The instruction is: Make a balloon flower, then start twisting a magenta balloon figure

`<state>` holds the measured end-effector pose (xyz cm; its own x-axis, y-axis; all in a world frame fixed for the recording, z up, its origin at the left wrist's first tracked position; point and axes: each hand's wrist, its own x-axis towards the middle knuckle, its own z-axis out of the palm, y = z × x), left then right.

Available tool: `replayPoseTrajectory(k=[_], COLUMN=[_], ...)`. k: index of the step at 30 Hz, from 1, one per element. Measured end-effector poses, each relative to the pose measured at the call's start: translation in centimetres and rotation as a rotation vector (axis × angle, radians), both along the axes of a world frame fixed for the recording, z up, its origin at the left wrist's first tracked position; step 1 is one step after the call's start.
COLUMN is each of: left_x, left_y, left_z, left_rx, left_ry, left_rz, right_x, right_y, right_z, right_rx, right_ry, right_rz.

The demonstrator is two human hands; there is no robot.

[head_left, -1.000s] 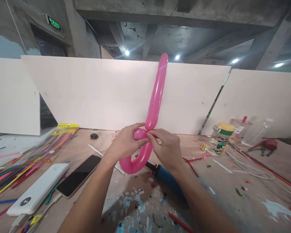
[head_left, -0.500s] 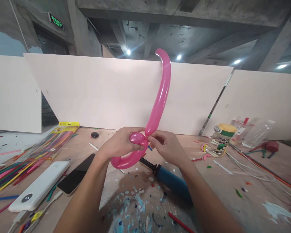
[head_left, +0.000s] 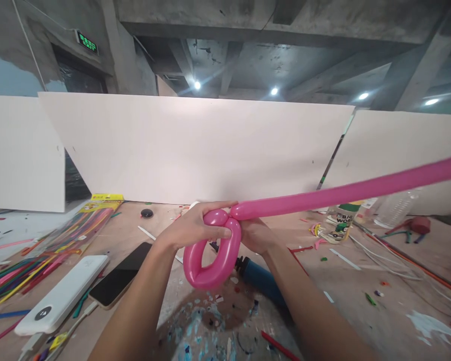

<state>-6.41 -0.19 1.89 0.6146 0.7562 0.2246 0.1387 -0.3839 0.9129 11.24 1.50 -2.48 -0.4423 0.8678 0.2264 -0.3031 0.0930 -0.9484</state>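
A long pink modelling balloon (head_left: 213, 273) is bent into a loop below a small round bubble, and its long straight part stretches off past the right edge. My left hand (head_left: 190, 224) is closed around the bubble and the top of the loop, thumb in front. At the twisted joint, my right hand (head_left: 256, 235) is behind the balloon, its fingers mostly hidden by it; it appears to grip there. Beneath the hands a blue hand pump (head_left: 261, 283) lies on the table, partly covered by my right forearm.
On the left lie a white power bank (head_left: 62, 293), a black phone (head_left: 121, 275) and a packet of coloured balloons (head_left: 97, 213). To the right stand a jar (head_left: 342, 225) and a clear plastic bottle (head_left: 396, 213). White boards (head_left: 195, 145) rise behind the table.
The balloon's long part has swung from upright down to the right. The loop has turned to hang below my hands, and my right hand has moved behind the joint.
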Motion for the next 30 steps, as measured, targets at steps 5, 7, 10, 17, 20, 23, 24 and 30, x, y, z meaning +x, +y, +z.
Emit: replayPoseTrajectory(k=[5,7,10,17,20,23,24,30], left_x=[-0.8,-1.3,-1.2,3.0,5.3,6.6,6.6,3.1], left_y=[0.6,1.3,2.3,1.2,0.1,0.1,0.4,2.7], left_z=[-0.3,-0.7,-1.5,-2.9,-3.2,-2.9,-2.7,-1.6], left_rx=[0.23,0.371,0.656,0.964,0.708,0.143,-0.012,-0.297], left_ry=[0.096,0.178,0.235,-0.203,-0.353,-0.569,-0.655,-1.119], left_rz=[0.104,0.235,0.508,1.157,0.833,0.42,0.323,0.168], right_x=[2.9,4.3,5.0,2.3,1.2,0.4,0.2,2.1], right_y=[0.5,0.6,0.6,0.5,0.3,0.2,0.3,1.2], right_z=[0.4,0.8,1.4,2.0,1.6,0.6,0.2,-0.2], right_rx=[0.056,0.104,0.124,0.23,0.251,0.27,0.299,0.224], right_ry=[-0.041,-0.054,-0.024,0.407,0.423,0.308,0.231,-0.063], right_rz=[0.032,0.004,-0.206,-0.619,-0.598,-0.508,-0.454,0.004])
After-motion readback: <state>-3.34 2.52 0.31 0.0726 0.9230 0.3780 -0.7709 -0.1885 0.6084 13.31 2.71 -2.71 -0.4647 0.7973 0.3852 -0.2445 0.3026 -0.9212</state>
